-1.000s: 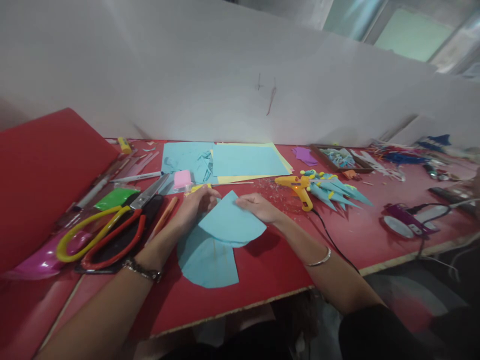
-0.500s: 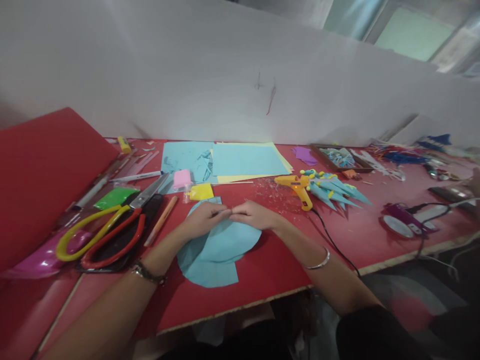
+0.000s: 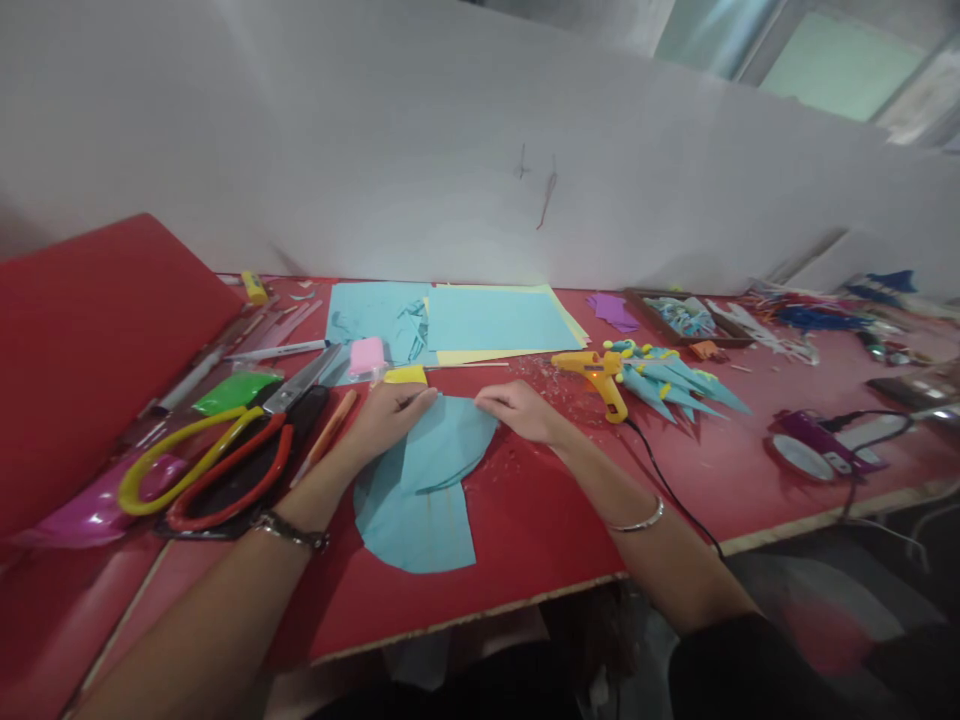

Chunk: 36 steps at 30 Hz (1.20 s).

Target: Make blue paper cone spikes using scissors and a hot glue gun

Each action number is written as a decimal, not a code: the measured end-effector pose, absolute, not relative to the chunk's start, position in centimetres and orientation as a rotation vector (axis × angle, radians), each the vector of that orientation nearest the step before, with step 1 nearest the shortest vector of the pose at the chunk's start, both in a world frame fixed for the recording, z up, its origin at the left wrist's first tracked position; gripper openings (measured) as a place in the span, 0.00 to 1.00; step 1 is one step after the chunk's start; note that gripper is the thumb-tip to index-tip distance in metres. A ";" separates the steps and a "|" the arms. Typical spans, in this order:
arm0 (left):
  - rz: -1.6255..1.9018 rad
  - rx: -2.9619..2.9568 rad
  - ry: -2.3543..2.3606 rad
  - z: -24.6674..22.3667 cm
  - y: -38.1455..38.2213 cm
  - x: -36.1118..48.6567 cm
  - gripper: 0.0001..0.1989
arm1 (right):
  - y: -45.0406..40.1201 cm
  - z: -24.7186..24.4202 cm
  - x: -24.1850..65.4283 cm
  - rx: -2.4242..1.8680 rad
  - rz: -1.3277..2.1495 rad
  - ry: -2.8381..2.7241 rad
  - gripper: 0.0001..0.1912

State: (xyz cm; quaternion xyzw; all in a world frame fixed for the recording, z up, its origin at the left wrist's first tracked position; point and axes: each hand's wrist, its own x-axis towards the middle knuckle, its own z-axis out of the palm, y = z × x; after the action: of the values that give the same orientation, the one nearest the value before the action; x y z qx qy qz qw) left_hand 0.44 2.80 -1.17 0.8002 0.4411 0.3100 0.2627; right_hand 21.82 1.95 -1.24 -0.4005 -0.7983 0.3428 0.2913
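A light-blue paper piece (image 3: 452, 445) with a curved edge is held between my two hands, above the red tabletop. My left hand (image 3: 391, 420) pinches its upper left corner between thumb and fingers. At its upper right edge, my right hand (image 3: 519, 410) grips the paper with thumb and fingertips. Beneath it lies a second light-blue paper piece (image 3: 420, 535) with a rounded left side and faint lines across it. A yellow packet (image 3: 405, 375) sits just beyond my left hand, partly covered by it.
Large scissors (image 3: 225, 450) and an orange marker (image 3: 324, 440) lie at the left. An orange-yellow glue gun (image 3: 596, 380) with a black cord rests at the right beside blue paper cones (image 3: 667, 385). Paper sheets (image 3: 502, 318) lie at the back. Further right is a tray (image 3: 731, 325).
My hands have moved apart from their meeting point at the paper's top edge. The held paper now shows flatter between them, and more of the lower piece is uncovered.
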 end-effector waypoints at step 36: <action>1.058 2.253 1.401 -1.2 2.3 0.0 0.19 | 3.4 -2.7 22.5 -1.164 0.596 -1.670 0.09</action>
State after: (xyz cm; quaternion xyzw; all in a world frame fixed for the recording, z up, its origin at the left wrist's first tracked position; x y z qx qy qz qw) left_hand 0.04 2.26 -1.21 0.7808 0.4856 0.3666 0.1419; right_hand 22.45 3.45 -2.72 -0.4790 -0.6870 0.2451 0.4884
